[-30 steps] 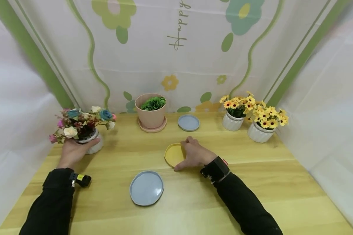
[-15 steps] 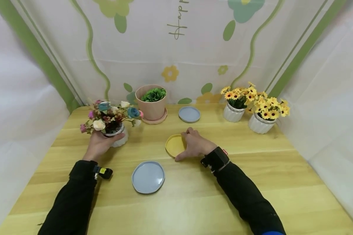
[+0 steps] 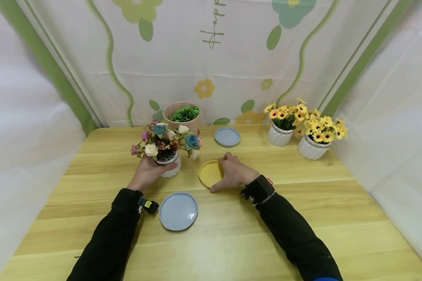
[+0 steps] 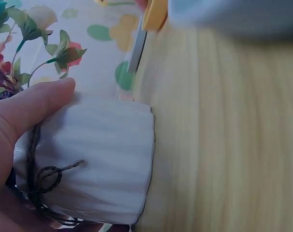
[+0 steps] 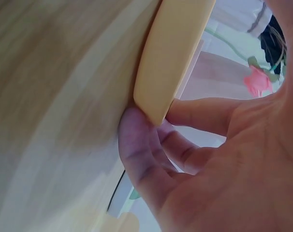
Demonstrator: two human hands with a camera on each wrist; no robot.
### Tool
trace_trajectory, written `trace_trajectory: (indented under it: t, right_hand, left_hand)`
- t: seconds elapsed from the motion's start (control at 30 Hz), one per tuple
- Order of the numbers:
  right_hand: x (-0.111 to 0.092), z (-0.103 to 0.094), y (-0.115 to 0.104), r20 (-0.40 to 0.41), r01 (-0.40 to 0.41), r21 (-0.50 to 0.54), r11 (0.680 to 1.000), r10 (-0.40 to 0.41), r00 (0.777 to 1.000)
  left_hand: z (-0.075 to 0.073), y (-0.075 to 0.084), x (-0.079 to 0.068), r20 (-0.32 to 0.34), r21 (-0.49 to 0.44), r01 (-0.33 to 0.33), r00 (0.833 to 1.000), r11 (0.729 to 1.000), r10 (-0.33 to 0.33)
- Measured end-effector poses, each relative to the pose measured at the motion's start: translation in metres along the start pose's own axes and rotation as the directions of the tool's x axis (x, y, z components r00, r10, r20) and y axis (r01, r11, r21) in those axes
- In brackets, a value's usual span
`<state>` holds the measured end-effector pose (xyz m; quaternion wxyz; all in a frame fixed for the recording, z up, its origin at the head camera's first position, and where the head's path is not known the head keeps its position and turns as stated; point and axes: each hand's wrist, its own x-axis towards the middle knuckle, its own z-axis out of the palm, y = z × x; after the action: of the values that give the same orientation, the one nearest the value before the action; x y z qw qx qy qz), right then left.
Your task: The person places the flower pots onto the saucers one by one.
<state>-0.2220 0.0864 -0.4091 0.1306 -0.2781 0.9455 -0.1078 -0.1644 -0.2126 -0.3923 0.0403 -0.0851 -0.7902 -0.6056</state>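
Note:
My left hand (image 3: 148, 171) grips a white ribbed flowerpot (image 3: 172, 167) of artificial roses (image 3: 165, 141), left of the yellow saucer. The thumb lies along the pot's side near its rim. In the left wrist view the flowerpot (image 4: 98, 159) has a dark cord tied in a bow around it and shows close over the table. My right hand (image 3: 235, 172) holds the right edge of the shallow yellow saucer (image 3: 208, 174), which partly hides behind the hand. Close up in the right wrist view, fingers hold the end of the yellow saucer (image 5: 168, 53) low at the wood surface.
A pale blue plate (image 3: 178, 211) lies in front, near the left wrist. Behind the roses stands a pink pot (image 3: 193, 124) with green leaves. A small blue saucer (image 3: 227, 137) lies at the back. Two white pots (image 3: 280, 136) of yellow flowers stand at the back right.
My left hand has carried the flowerpot of roses from the far left rightward, up beside the yellow saucer. The roses now overlap the pink pot. My right hand stays on the saucer.

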Motion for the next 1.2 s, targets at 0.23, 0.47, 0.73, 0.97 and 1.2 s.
trace_trajectory:
  t: [0.23, 0.47, 0.73, 0.97, 1.2]
  right_hand:
    - [-0.005, -0.001, 0.002, 0.006, -0.003, 0.033, 0.999, 0.003, 1.0]
    - [-0.006, 0.0, 0.004, -0.01, 0.013, 0.029, 1.0, -0.012, 1.0]
    - [-0.006, 0.0, 0.006, -0.024, 0.032, -0.001, 0.999, -0.032, 0.999]
    - [-0.006, 0.0, 0.007, -0.021, 0.021, -0.016, 1.0, -0.022, 1.0]
    - [-0.002, -0.001, 0.004, -0.024, 0.043, -0.024, 0.999, -0.044, 0.999]
  left_hand:
    - [0.026, 0.002, 0.005, 0.081, -0.056, -0.048, 0.995, 0.997, 0.052]
    - [0.039, 0.007, 0.007, 0.106, -0.059, -0.03, 0.994, 0.998, 0.036]
    - [0.056, 0.01, 0.007, 0.102, -0.053, -0.068, 0.992, 0.996, 0.073]
    - [0.062, 0.009, 0.007, 0.057, -0.01, -0.105, 0.993, 0.994, 0.105]
    - [0.058, 0.012, 0.007, 0.02, 0.002, -0.127, 0.992, 0.992, 0.127]
